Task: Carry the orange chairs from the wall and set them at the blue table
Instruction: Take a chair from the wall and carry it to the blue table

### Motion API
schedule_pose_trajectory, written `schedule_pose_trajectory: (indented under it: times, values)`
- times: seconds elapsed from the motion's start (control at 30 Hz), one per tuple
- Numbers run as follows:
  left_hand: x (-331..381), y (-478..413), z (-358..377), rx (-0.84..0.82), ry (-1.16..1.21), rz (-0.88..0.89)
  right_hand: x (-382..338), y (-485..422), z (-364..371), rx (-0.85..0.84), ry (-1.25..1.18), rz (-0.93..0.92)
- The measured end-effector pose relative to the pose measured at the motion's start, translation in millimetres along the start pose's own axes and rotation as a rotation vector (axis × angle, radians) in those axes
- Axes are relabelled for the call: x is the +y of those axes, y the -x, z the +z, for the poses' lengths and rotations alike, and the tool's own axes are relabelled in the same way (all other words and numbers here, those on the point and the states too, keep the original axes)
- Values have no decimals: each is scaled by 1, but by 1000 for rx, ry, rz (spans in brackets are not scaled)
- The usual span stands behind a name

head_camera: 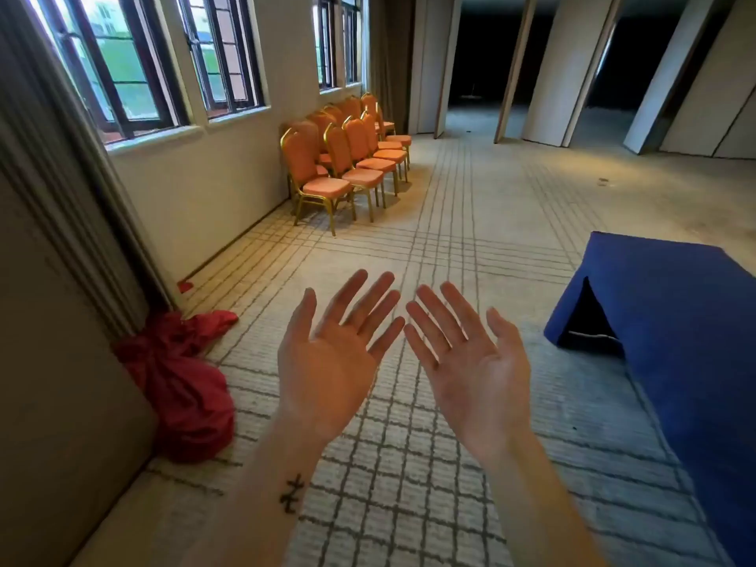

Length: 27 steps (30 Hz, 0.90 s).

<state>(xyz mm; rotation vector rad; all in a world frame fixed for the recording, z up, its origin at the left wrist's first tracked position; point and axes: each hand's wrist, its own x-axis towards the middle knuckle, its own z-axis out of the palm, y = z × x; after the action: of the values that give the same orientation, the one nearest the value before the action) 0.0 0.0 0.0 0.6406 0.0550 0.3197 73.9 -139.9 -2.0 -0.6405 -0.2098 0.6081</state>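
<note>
Several orange padded chairs [347, 157] with gold metal frames stand in rows against the far left wall, under the windows. The table draped in blue cloth [675, 321] fills the right edge of the view, close to me. My left hand [331, 362] and my right hand [470, 366] are held out side by side in front of me, palms up, fingers spread, holding nothing. Both hands are well short of the chairs, with bare carpet between.
A heap of red cloth [184, 386] lies on the floor at the foot of a panelled column on the left. Tall partition panels [556, 67] stand at the back with dark openings between them. Checked carpet [450, 239] covers the floor.
</note>
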Motion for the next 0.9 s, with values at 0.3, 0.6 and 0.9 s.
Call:
schedule_pose_trajectory:
  times: [0.3,0.6,0.9]
  values:
    - [-2,-144,-29,203,-19,-3,-6,-149,-31,68,-32,90]
    - [35,-282,-115,228,13,13,36,-321,-40,78,-20,174]
    - [133,-465,-196,139,73,13,73,-529,17,63,19,150]
